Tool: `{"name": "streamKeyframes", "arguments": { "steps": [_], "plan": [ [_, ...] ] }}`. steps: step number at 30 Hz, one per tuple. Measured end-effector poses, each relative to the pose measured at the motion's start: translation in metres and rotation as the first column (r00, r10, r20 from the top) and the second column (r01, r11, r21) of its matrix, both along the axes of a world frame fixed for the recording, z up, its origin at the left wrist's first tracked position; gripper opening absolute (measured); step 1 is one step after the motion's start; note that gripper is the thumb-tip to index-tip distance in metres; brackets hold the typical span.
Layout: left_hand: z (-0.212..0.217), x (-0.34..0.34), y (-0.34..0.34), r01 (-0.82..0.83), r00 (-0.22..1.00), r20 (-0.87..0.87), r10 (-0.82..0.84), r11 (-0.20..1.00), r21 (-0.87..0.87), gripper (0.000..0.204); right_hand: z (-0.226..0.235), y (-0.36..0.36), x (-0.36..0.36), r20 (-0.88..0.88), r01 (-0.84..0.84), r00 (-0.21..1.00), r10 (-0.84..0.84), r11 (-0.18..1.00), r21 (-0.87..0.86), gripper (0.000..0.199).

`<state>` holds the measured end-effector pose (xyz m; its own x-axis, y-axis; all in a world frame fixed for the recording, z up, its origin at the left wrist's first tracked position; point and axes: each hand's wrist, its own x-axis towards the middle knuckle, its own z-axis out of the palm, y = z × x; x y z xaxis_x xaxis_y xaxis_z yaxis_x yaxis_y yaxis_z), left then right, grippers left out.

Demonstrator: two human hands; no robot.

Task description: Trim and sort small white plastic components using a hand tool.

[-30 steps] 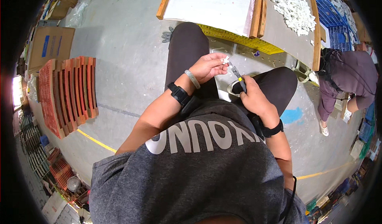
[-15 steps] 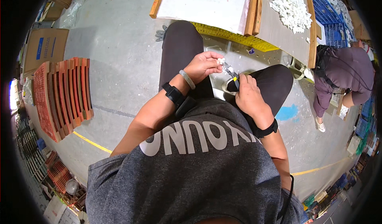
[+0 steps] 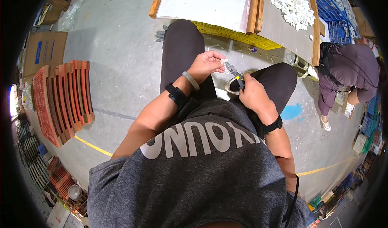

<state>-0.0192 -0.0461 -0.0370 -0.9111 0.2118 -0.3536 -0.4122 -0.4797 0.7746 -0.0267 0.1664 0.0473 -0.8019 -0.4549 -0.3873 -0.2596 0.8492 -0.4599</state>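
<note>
The left hand has its fingers curled tight around a small white piece, held up over the lap. The right hand has its fingers wrapped around small pliers with yellow handles. The pliers' tip is right beside the white piece. More white pieces lie in a pile on the bench ahead.

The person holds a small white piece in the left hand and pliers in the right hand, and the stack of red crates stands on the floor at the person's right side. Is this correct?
Not quite. In the head view the red crates stand on the floor at the person's left side, not the right. The rest holds: the left hand pinches a small white piece and the right hand grips the pliers.
</note>
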Motion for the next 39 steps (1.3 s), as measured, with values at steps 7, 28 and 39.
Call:
{"name": "streamKeyframes", "arguments": {
  "steps": [7, 28, 39],
  "plan": [
    [0.001, -0.001, -0.001, -0.051, 0.995, 0.088, 0.048, 0.998, 0.029, 0.020, 0.000, 0.001, -0.009, 0.167, -0.016, 0.986, 0.009, 0.999, 0.042, 0.023],
    [0.002, 0.000, -0.003, -0.011, 0.995, 0.098, -0.011, 0.974, 0.226, 0.029, 0.011, -0.003, 0.009, -0.218, -0.115, 0.965, 0.147, 0.981, 0.154, 0.039],
    [0.006, 0.000, -0.002, -0.010, 0.992, 0.129, -0.005, 0.993, 0.116, 0.027, 0.010, 0.000, 0.005, -0.095, -0.113, 0.988, 0.119, 0.992, 0.064, 0.025]
  ]
}}
